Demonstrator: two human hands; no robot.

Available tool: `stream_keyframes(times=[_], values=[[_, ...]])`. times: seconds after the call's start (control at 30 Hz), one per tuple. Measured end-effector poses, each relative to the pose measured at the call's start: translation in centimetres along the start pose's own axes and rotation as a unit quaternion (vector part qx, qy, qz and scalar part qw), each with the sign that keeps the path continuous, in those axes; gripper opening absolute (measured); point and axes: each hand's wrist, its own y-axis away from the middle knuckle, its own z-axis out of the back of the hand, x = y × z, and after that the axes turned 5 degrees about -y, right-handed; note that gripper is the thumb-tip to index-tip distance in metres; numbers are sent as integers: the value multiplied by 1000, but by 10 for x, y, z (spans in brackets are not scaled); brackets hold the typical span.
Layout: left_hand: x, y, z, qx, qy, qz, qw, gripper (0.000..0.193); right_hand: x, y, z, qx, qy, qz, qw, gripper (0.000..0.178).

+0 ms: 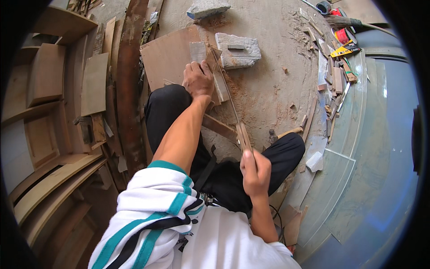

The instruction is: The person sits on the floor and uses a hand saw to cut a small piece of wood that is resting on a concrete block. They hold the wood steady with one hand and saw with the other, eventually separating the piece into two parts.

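My right hand [256, 174] is wrapped around the wooden handle [243, 136] of a hand saw, whose thin blade [230, 96] runs away from me to the far side of the wood. With curled fingers, my left hand [198, 81] holds down a small piece of wood [213, 59] just left of the blade. The blade lies across or right beside this piece; the exact contact is too fine to make out. Under and left of that hand lies a wide brown board [168, 58]. Reddish sawdust [239, 95] is scattered on the floor right of the saw.
A pale block [248, 54] with a dark flat bar on it stands beyond the saw, another block [208, 8] farther off. Wooden cabinets [47, 76] and a rusty beam [134, 89] line the left. Offcuts [338, 78] and glass sheets [331, 179] lie right.
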Motion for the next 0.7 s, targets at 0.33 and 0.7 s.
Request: stream_keyframes(times=[0.33,0.7], values=[[9,0,-3,-12,-3,-12,1000,27,21,-18,-9,7,36,20,999,33],[7,5,-12,-16,-7,-45,999,25,-6,-81,-26,-3,35,32,999,41]])
